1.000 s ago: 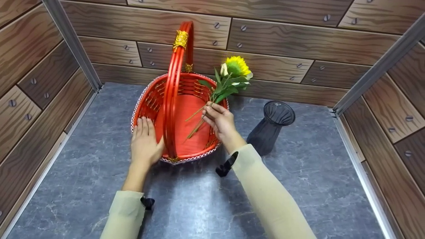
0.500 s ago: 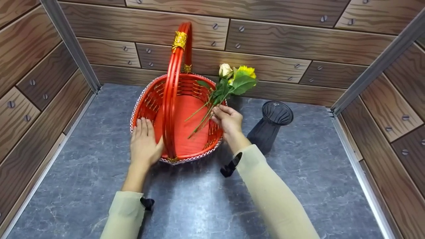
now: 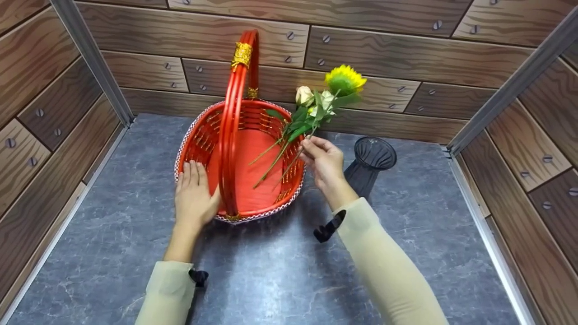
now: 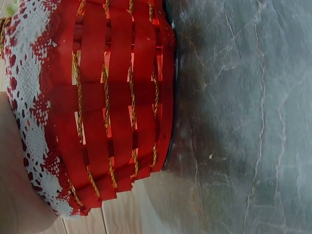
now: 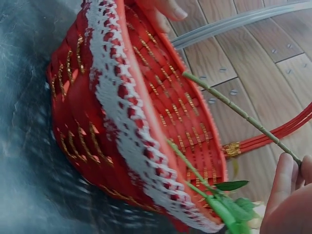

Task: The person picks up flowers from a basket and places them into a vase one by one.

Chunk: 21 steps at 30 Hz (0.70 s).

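My right hand [image 3: 329,169] pinches the stem of a yellow sunflower [image 3: 345,81] between thumb and fingers, above the right rim of a red woven basket [image 3: 253,167]. In the right wrist view this stem [image 5: 243,116] slants over the basket's opening. Cream roses [image 3: 305,95] with green leaves lean over the right rim, their stems inside the basket. My left hand [image 3: 193,194] rests with straight fingers on the basket's near left rim, beside the tall red handle [image 3: 231,135]. The left wrist view shows the lace-trimmed basket side [image 4: 105,97] under that hand.
A dark ribbed glass vase [image 3: 372,158] stands right of the basket, partly behind my right forearm. Wood-patterned walls [image 3: 384,49] enclose the grey marbled surface [image 3: 271,271] at the back and both sides.
My right hand has moved right, drawing the sunflower away from the roses, which stay on the rim. The sunflower's head turned down, then rose again. The left hand keeps its place on the basket.
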Motion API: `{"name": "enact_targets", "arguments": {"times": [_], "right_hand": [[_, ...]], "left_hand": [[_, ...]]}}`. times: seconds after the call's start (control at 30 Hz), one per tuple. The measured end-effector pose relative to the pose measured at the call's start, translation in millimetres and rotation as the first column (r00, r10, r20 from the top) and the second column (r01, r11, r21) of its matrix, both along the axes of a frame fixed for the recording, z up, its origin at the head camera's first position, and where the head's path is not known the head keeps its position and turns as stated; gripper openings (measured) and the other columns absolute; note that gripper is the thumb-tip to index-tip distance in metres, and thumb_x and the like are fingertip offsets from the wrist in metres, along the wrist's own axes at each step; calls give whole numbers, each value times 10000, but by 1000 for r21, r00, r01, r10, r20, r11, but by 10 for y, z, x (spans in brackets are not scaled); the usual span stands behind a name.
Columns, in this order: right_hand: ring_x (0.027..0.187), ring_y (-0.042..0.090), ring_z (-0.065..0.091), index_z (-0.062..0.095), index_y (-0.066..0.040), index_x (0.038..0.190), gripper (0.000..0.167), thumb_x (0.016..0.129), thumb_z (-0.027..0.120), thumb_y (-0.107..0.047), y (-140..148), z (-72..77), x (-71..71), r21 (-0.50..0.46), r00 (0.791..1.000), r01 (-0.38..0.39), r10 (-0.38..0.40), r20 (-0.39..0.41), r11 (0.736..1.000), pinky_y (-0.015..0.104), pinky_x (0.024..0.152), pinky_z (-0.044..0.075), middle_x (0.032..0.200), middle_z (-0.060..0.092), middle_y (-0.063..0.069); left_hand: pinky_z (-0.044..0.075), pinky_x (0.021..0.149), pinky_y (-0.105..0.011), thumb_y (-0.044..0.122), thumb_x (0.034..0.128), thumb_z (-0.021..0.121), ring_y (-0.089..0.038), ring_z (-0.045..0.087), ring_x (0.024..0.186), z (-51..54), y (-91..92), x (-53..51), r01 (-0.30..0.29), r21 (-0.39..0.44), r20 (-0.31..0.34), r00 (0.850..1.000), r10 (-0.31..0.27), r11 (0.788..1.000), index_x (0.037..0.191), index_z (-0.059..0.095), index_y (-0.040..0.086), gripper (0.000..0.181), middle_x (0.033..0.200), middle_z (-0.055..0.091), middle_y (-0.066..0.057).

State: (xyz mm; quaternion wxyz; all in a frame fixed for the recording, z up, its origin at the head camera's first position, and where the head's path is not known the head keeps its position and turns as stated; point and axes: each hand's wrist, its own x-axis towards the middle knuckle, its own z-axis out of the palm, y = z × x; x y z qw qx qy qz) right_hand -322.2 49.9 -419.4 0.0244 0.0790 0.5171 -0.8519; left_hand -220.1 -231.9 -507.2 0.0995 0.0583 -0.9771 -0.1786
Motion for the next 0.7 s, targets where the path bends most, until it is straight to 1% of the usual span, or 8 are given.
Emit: {"name": "enact_targets", "arguments": {"times": [0.17, 0.23, 0.43, 0.6, 0.7], "right_hand": [[767, 174, 710, 658, -33, 956, 93, 894, 694, 26, 103, 185, 66, 23, 1000, -9, 9, -27, 1000, 247, 701, 607, 875, 723, 87], [771, 180, 710, 655, -24, 963, 103, 888, 696, 34, 141, 257, 89, 11, 999, 3, -2, -32, 1000, 252, 706, 608, 882, 720, 94], [779, 185, 711, 653, -6, 1004, 139, 882, 697, 44, 275, 472, 162, -29, 998, 24, -26, -56, 999, 265, 723, 609, 905, 714, 110], [776, 191, 712, 656, -2, 997, 160, 859, 728, 36, 465, 614, 196, -59, 996, 44, -49, -81, 997, 272, 729, 610, 910, 715, 118], [755, 187, 708, 660, -3, 968, 159, 842, 748, 37, 629, 675, 183, -67, 990, 80, -87, -110, 995, 270, 709, 611, 885, 714, 115]], "left_hand": [[39, 1250, -491, 567, 1027, 267, -412, 68, 1527, 0, -10, 8, 3, -5, -16, 1000, -3, 1000, 1546, 191, -82, 834, 1624, 152, -279], [34, 1249, -492, 567, 1028, 265, -412, 61, 1528, 0, -12, 13, 5, -6, -7, 1000, -5, 1000, 1546, 193, -83, 834, 1628, 138, -277], [8, 1248, -492, 589, 1025, 221, -412, 26, 1529, 9, -11, 18, 12, -3, 26, 1000, -12, 1000, 1555, 130, -75, 855, 1635, 87, -272], [24, 1250, -489, 564, 1025, 261, -412, 53, 1528, 5, -8, 10, 6, -4, 4, 1000, -5, 1000, 1549, 168, -85, 839, 1628, 135, -280], [34, 1251, -483, 536, 1025, 297, -411, 72, 1528, -11, -4, 4, 2, -5, -11, 1000, -2, 1000, 1544, 194, -88, 819, 1624, 157, -279]]}}
